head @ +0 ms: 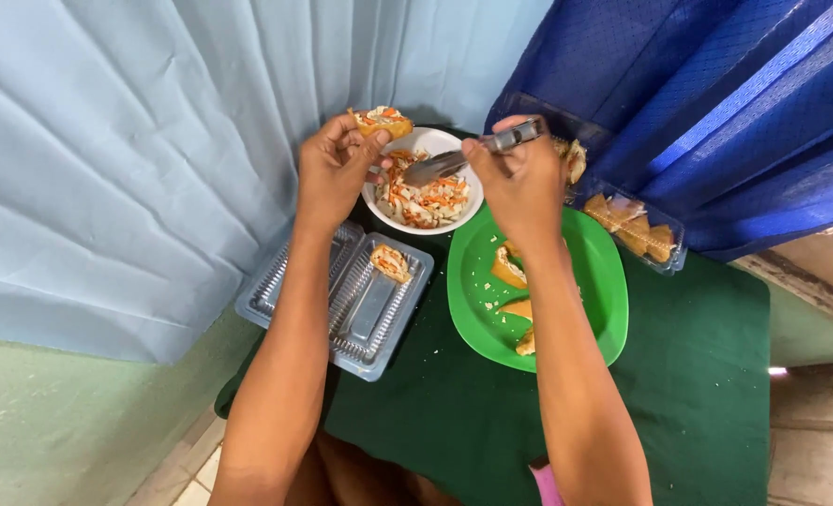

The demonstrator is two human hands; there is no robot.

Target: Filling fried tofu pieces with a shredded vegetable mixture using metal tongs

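My left hand (335, 169) holds a filled pastry shell (383, 121), topped with white and orange salad, above the rim of a white bowl (437, 141). The bowl holds more of the white and orange salad (426, 200). In my right hand (521, 183) is a metal spoon (454, 162), its bowl end lying over the salad. A clear plastic tray (365, 319) below the left hand carries one filled pastry (390, 261). On the green plate (594, 281) under my right forearm lie a few unfilled pastry pieces (508, 269).
A clear plastic box (637, 230) with more pastry shells stands at the right, by a dark blue curtain (716, 112). A light blue curtain (135, 159) hangs at the left. Everything rests on a small table with a dark green cloth (697, 375).
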